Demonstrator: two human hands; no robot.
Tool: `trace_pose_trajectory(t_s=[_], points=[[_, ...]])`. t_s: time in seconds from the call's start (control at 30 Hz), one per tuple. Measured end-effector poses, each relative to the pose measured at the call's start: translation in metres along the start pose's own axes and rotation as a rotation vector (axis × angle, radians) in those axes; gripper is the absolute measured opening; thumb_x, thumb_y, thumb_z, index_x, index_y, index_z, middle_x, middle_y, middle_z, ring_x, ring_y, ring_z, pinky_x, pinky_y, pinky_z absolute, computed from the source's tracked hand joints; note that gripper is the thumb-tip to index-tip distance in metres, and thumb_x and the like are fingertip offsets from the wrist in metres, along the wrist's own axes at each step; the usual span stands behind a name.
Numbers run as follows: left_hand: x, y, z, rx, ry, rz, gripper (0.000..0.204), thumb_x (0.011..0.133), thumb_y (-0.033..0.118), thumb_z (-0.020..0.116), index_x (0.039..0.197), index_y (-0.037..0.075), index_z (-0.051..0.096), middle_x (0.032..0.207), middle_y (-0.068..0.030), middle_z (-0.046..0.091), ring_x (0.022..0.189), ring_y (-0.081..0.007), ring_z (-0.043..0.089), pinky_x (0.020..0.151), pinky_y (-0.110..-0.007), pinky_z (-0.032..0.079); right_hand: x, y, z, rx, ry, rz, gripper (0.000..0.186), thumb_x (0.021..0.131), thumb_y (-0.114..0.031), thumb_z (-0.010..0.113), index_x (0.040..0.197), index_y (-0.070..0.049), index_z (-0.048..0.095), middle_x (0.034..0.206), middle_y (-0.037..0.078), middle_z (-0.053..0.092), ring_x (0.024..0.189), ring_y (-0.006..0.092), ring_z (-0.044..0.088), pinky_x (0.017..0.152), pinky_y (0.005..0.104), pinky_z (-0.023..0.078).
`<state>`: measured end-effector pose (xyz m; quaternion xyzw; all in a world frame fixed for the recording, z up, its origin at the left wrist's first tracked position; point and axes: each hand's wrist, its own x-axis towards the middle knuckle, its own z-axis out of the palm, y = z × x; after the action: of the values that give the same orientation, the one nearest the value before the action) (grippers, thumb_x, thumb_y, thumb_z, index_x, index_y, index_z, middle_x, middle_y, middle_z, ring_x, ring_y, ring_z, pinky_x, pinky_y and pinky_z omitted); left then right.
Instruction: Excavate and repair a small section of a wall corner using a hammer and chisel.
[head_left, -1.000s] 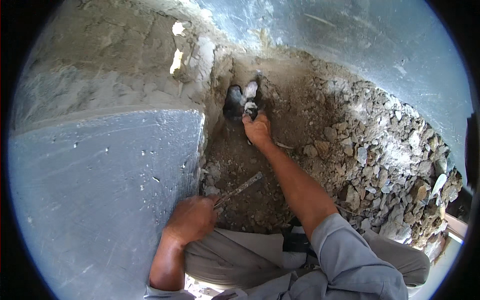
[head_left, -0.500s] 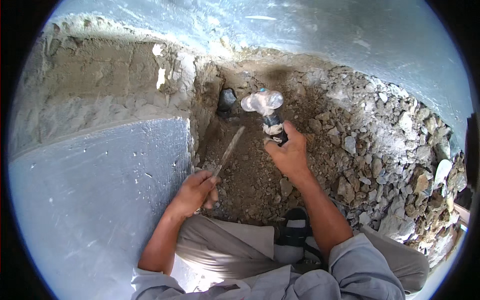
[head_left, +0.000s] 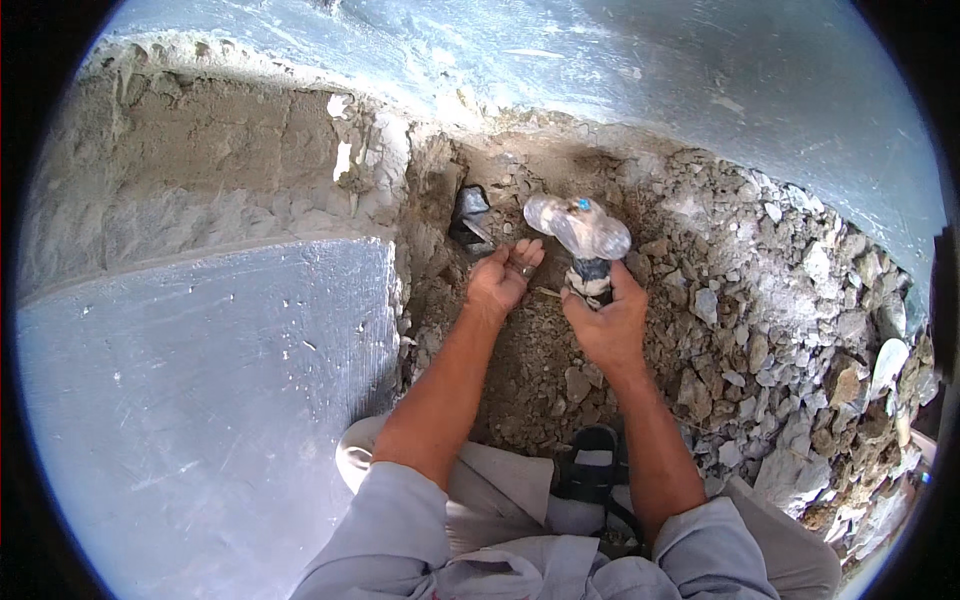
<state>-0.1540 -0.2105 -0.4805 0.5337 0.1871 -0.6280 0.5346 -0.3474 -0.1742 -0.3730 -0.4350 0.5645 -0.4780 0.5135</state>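
My right hand (head_left: 610,318) grips a club hammer (head_left: 580,228) by its short handle, which is wrapped in black and pale material. The worn metal head, with a small blue spot, is raised above the dirt. My left hand (head_left: 508,275), a ring on one finger, is closed around a chisel (head_left: 479,231). Its front part points toward a dark hollow (head_left: 466,212) at the base of the broken wall edge, where a grey stone-like piece shows. Most of the chisel is hidden by my fingers. The two hands are apart, close to each other.
Broken stones and rubble (head_left: 720,330) cover the ground to the right. A smooth grey-blue slab (head_left: 210,340) lies left, beside a rough exposed ledge (head_left: 220,130). Another grey-blue surface (head_left: 640,60) spans the far side. My sandalled foot (head_left: 590,465) rests on the dirt nearby.
My left hand has moved forward and right, taking the chisel toward the hollow and turning it. The hammer and right hand have shifted slightly right and nearer. The view has shifted a little.
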Motion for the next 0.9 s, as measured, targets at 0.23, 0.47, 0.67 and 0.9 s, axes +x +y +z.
trace_pose_trajectory(t_s=[0.23,0.47,0.67,0.9], points=[[0.040,0.007,-0.029,-0.335,-0.014,0.020,0.033,0.105,0.016,0.035,0.121,-0.012,0.045,0.118,-0.0245,0.059,0.111,-0.0378,0.060,0.100,-0.050,0.050,-0.011,0.011,0.016,0.090,-0.022,0.216,0.027,0.077,-0.005,0.072,0.101,0.002,0.062,0.086,0.004,0.066,0.076,0.0096,0.058,0.071,0.0285,0.049],[0.051,0.004,-0.034,-0.389,-0.005,0.042,0.032,0.105,0.015,0.034,0.121,-0.010,0.046,0.122,-0.0230,0.058,0.114,-0.0351,0.060,0.101,-0.049,0.050,-0.022,0.028,0.028,0.219,0.021,0.267,0.026,0.079,-0.005,0.071,0.103,0.002,0.061,0.088,0.004,0.066,0.080,0.0100,0.059,0.073,0.0278,0.049],[0.052,0.008,-0.028,-0.458,-0.055,0.050,0.027,0.104,0.012,0.035,0.117,-0.009,0.046,0.117,-0.0220,0.058,0.113,-0.0374,0.059,0.101,-0.051,0.050,-0.048,0.029,0.069,0.308,0.284,0.260,0.017,0.083,-0.003,0.066,0.097,0.002,0.058,0.075,0.004,0.063,0.058,0.0114,0.057,0.055,0.0265,0.047],[0.069,0.021,-0.049,-0.426,-0.133,0.015,0.020,0.103,0.008,0.037,0.114,-0.008,0.040,0.110,-0.0205,0.055,0.111,-0.0388,0.059,0.101,-0.057,0.048,-0.040,0.056,0.090,0.160,-0.132,0.646,0.033,0.080,-0.017,0.072,0.099,0.005,0.056,0.071,0.008,0.063,0.064,0.0148,0.061,0.059,0.0327,0.051]])
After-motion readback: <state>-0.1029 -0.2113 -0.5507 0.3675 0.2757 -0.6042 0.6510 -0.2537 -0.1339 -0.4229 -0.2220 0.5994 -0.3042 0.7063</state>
